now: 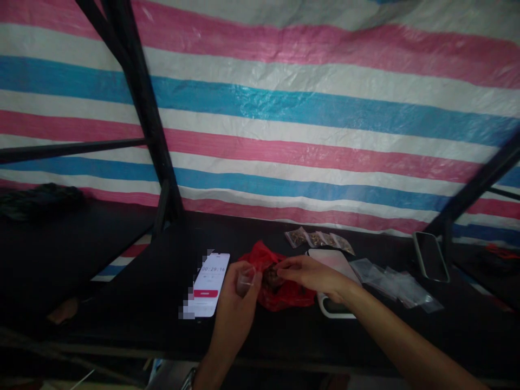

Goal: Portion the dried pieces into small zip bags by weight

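A red plastic bag (290, 295) lies opened out on the black table, with a heap of small dark brown pieces (270, 276) in its middle. At its left side my left hand (239, 287) is closed on a small clear plastic bag (246, 277), held upright between thumb and fingers. My right hand (309, 275) reaches in from the right, its fingertips drawn together at the brown pieces. What those fingertips pinch is too small to make out. Partly under my right hand and wrist sits a white, flat device like a small scale (335, 261).
Several small filled bags (319, 238) lie in a row behind the scale. Flat clear bags (396, 284) overlap on the right, near a leaning phone (431, 257). A lit phone (209, 287) showing a timer lies left. Black metal posts (148, 119) stand before a striped sheet (284, 103).
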`<state>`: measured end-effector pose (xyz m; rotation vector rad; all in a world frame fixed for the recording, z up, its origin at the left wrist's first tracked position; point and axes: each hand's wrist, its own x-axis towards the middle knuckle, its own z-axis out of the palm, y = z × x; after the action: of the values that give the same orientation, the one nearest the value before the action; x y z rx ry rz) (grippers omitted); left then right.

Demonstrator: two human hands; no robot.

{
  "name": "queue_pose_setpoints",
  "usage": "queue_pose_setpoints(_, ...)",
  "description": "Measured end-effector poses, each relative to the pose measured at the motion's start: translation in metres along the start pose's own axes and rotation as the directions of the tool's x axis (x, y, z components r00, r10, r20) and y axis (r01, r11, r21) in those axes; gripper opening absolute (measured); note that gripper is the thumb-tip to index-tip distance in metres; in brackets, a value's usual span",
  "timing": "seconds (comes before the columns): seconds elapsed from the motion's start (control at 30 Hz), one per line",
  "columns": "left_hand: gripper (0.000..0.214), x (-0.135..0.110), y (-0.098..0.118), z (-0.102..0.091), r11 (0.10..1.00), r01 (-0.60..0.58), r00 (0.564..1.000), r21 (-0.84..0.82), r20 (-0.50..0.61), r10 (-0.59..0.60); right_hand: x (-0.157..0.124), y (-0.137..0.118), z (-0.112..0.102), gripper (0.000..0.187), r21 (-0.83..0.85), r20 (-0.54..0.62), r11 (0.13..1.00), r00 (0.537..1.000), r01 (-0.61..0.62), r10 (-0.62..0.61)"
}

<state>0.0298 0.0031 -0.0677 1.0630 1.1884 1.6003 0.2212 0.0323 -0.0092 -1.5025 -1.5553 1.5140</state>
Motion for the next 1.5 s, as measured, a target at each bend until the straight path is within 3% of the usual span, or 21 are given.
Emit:
queue_pose_setpoints(0.17, 0.036, -0.002, -0.009, 0.007, 1.0, 0.016, 0.998, 0.011, 0.065, -0.017, -0.006, -0.003, -0.009, 0.026, 0.016, -0.052, 0.999, 0.998, 0.034, -0.033)
queue_pose_setpoints(0.43, 0.036, 0.001, -0.022, 0.009, 0.978, -0.028, 0.995, 0.206, 0.103, 0.007, -0.023, -0.019, -0.002, 0.022, -0.021, -0.051, 0.997, 0.996, 0.075, -0.076)
queue_pose_setpoints(0.67, 0.034, -0.002, -0.025, 0.009, 0.961, -0.127, 0.985, 0.245, 0.147, 0.093, -0.021, -0.022, 0.012, 0.014, -0.354, -0.149, 0.907, 0.944, 0.227, -0.295)
queue_pose_setpoints(0.83, 0.035, 0.0, -0.029, 0.01, 0.934, -0.197, 0.971, 0.298, 0.194, 0.142, -0.027, -0.024, 0.031, 0.026, -0.6, -0.191, 0.776, 0.906, 0.197, -0.378)
queue_pose_setpoints(1.17, 0.056, 0.002, -0.052, 0.007, 0.874, -0.309, 0.943, 0.375, 0.243, 0.229, -0.028, -0.017, 0.056, 0.042, -0.608, -0.168, 0.757, 0.893, 0.24, -0.418)
queue_pose_setpoints(1.33, 0.059, 0.0, -0.043, 0.011, 0.905, -0.258, 0.953, 0.338, 0.244, 0.181, -0.025, -0.016, 0.05, 0.04, -0.589, -0.187, 0.761, 0.87, 0.272, -0.455)
queue_pose_setpoints(1.5, 0.064, -0.005, -0.027, 0.017, 0.889, -0.22, 0.973, 0.401, 0.15, 0.173, -0.026, -0.015, 0.039, 0.041, -0.62, -0.211, 0.719, 0.815, 0.315, -0.539)
